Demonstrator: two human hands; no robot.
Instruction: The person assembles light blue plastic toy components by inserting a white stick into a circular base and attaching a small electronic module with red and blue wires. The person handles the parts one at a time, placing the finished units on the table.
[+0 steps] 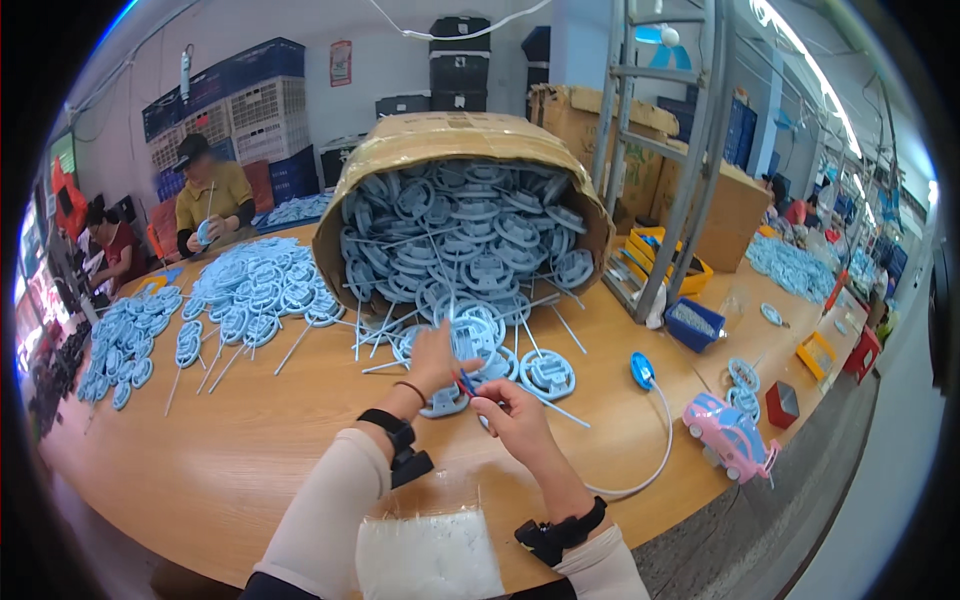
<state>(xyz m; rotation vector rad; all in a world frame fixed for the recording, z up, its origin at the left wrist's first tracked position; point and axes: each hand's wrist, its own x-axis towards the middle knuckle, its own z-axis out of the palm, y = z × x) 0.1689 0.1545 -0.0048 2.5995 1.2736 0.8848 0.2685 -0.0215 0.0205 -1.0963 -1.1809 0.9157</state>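
1. A white plastic bag (428, 555) is seen at the near table edge, between the two forearms.
2. The right hand (517, 415) is closed on a small red-and-blue tool (466, 384), with a thin blue stick (556, 409) running out from under the hand to the right.
3. The left hand (437, 358) is laid on a blue plastic wheel part (447, 400), fingers spread narrow over it; a firm grasp cannot be told.
4. The wooden table (250, 450) is seen under both hands.
5. A pink toy car (730, 435) is set at right, near a white cable (660, 440) with a blue round end.
6. A tipped cardboard box (450, 140) is spilling blue parts toward the hands.
7. A second pile of blue parts (255, 290) is spread at left.
8. A person in a yellow shirt (213, 200) is seated far left, holding one blue part.
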